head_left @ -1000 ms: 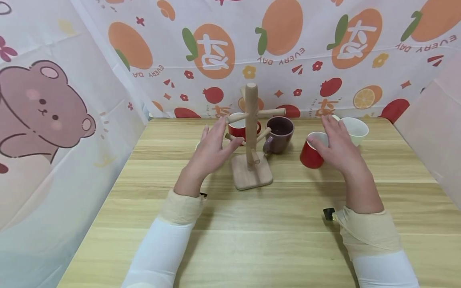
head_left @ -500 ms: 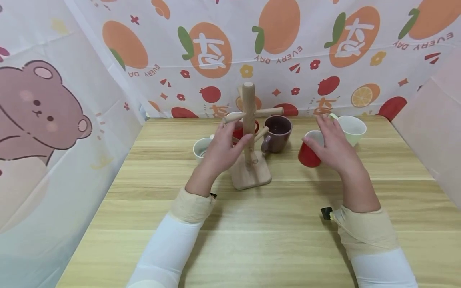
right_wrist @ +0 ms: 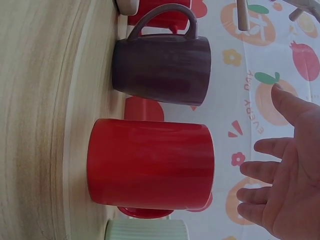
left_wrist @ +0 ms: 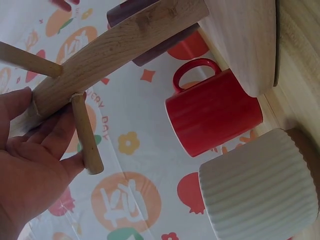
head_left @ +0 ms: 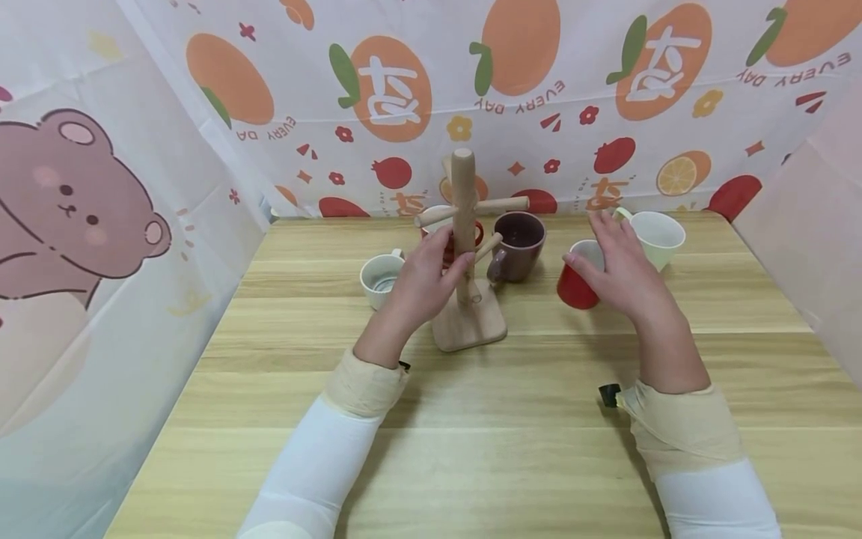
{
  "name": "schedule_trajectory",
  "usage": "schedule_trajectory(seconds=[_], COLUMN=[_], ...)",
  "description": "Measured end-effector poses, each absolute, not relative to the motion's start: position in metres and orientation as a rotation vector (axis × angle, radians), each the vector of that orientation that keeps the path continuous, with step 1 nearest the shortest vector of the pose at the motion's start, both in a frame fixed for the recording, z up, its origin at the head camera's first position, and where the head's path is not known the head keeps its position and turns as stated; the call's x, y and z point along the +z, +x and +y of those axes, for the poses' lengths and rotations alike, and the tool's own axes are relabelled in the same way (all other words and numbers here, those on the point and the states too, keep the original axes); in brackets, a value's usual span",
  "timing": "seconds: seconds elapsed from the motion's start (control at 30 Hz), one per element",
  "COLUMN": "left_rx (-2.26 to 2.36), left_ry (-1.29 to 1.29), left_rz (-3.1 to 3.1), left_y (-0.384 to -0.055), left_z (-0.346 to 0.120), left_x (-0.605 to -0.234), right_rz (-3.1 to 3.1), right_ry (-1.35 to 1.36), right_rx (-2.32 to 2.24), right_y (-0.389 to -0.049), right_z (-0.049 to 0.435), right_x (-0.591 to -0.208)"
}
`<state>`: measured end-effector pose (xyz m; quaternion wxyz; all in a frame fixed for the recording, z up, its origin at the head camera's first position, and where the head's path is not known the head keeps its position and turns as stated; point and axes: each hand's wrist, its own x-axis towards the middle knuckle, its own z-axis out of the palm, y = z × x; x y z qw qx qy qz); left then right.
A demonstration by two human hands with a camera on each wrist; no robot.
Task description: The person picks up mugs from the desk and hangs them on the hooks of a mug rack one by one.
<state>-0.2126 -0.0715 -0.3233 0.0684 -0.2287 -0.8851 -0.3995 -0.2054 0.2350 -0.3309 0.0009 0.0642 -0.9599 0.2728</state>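
Observation:
A wooden mug tree [head_left: 464, 195] with several pegs stands upright on its square base in the head view. My left hand [head_left: 426, 275] holds its post; in the left wrist view thumb and fingers lie on either side of the wood [left_wrist: 107, 55]. A red mug [head_left: 576, 289] stands to the right of the tree. Over it hovers my right hand [head_left: 626, 271], fingers spread and apart from the mug in the right wrist view. Behind the tree is another red mug [left_wrist: 215, 112], partly hidden in the head view. A purple mug [head_left: 520, 251] stands just right of the post.
A ribbed white mug [head_left: 378, 281] stands left of the tree, beside my left hand. A pale green mug [head_left: 660, 241] is at the back right, partly behind my right hand. A fruit-print cloth [head_left: 283, 161] hangs along the table's back edge.
My left hand has moved right and onto the mug tree's post, uncovering the white mug. The right hand stays over the red mug. The view has shifted slightly.

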Motion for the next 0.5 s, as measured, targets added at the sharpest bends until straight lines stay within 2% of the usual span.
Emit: schedule_trajectory(seconds=[0.5], left_rx=[-1.276], left_ry=[-0.77], left_rz=[-2.659], left_y=[-0.2027], left_z=[-0.0728], left_x=[-0.3179], right_rz=[-3.03], right_ry=[0.194], right_rx=[0.859], right_y=[-0.2063], right_z=[0.2362], right_x=[-0.3299])
